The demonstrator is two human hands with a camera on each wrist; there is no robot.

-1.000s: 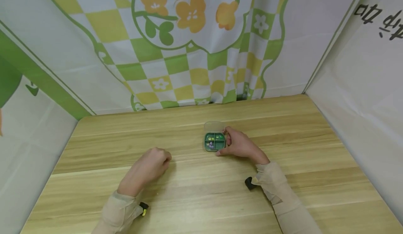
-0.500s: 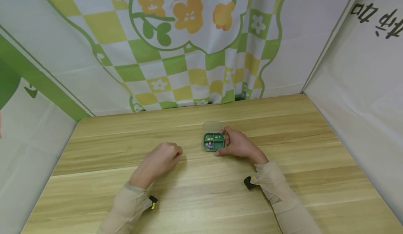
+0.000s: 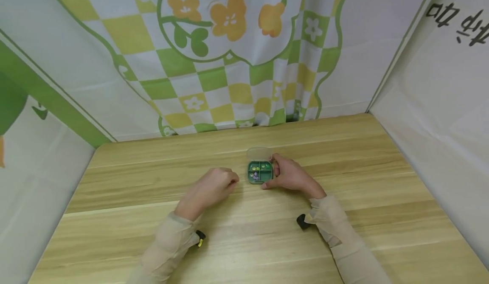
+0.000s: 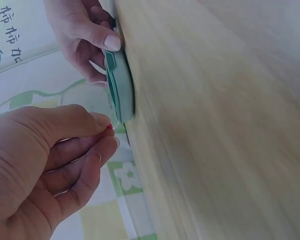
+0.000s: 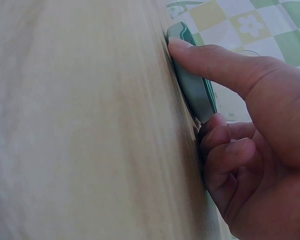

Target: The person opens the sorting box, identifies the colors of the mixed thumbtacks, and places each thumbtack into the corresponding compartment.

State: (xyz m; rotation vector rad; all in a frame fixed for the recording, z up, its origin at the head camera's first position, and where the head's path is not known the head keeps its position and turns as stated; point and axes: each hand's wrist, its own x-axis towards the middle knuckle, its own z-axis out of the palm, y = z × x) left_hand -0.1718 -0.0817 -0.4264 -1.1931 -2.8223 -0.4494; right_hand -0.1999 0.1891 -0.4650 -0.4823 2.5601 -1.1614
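Observation:
A green pill box [image 3: 266, 176] sits on the wooden table with its clear lid [image 3: 259, 153] tipped back. Tiny yellowish and purple pieces lie in some of its compartments; the front right one shows bare green. My right hand [image 3: 291, 174] holds the box by its right side, thumb at the front edge and the other fingers curled near the back corner. Just left of the box is my left hand [image 3: 211, 189], apart from it. Between its thumb and forefinger it pinches a tiny red piece [image 4: 109, 127], mostly covered by the fingertips.
The wooden table [image 3: 153, 156] runs back to a checkered curtain [image 3: 214, 78]. White cloth walls stand at left and right, the right one [image 3: 439, 105] with black writing. Small black devices are strapped at both wrists.
My left hand has moved right and a little away from me, close to the pill box's left side. My right hand and the box have stayed in place.

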